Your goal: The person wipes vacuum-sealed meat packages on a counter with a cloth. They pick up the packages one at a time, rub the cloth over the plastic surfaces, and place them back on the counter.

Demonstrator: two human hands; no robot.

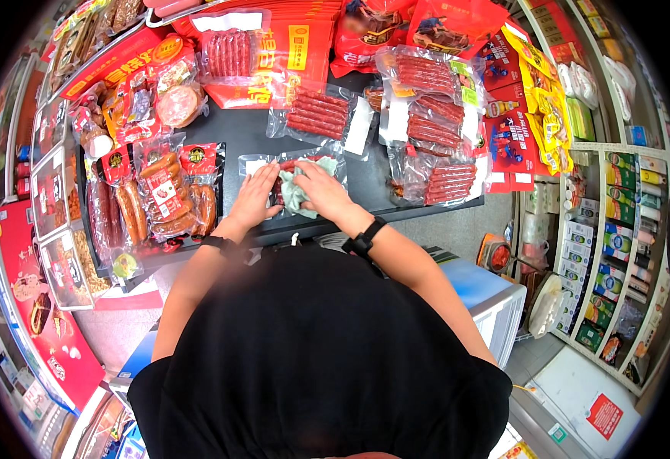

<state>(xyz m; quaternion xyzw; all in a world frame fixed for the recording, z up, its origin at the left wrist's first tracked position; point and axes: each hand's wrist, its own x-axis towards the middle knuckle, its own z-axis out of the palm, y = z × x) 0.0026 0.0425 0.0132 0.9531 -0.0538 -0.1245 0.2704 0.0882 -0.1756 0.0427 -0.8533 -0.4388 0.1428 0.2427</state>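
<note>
On the dark tabletop, a clear vacuum pack of red sausages (339, 170) lies flat before me, mostly covered by my hands and a cloth. My left hand (254, 192) rests palm down on the pack's left part, fingers extended. A crumpled pale green cloth (293, 192) sits on the middle of the pack. My right hand (320, 189) presses on the cloth, its fingers partly hiding it. Just beyond lies another vacuum pack of sausages (316, 113) with a white label. Several similar packs (450, 183) are piled to the right.
Packaged sausages (166, 195) fill a black tray at the left, with a sliced-meat pack (179, 106) behind. Red bags (369, 34) and another sausage pack (229, 54) line the back. Yellow snack packs (544, 103) hang at the right. The dark table's front edge (427, 211) runs before me.
</note>
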